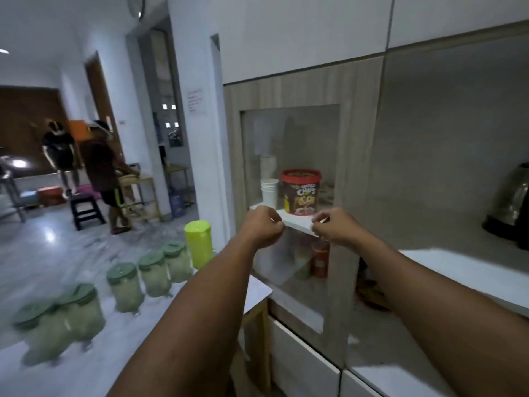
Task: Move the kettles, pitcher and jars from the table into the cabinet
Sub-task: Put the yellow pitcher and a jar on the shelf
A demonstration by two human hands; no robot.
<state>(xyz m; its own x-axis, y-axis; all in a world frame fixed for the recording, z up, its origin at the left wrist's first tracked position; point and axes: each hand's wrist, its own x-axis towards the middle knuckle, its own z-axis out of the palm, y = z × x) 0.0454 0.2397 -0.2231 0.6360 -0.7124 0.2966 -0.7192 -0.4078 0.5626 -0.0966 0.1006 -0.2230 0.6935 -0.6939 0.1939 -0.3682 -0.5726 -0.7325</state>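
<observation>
Several clear jars with green lids (126,285) stand in a row on the white table (257,290) at lower left, blurred. A lime-green pitcher (198,244) stands at the row's far end. A steel kettle (511,204) sits on the counter at far right. The wooden cabinet with a glass door (289,156) is straight ahead. My left hand (264,226) and my right hand (332,226) are both raised in front of the glass, fingers curled, holding nothing that I can see.
Inside the cabinet a red-lidded cereal tub (300,193) and stacked white cups (269,190) stand on a white shelf, with jars below. Two people (100,167) stand in the room at left near a dark stool (84,209).
</observation>
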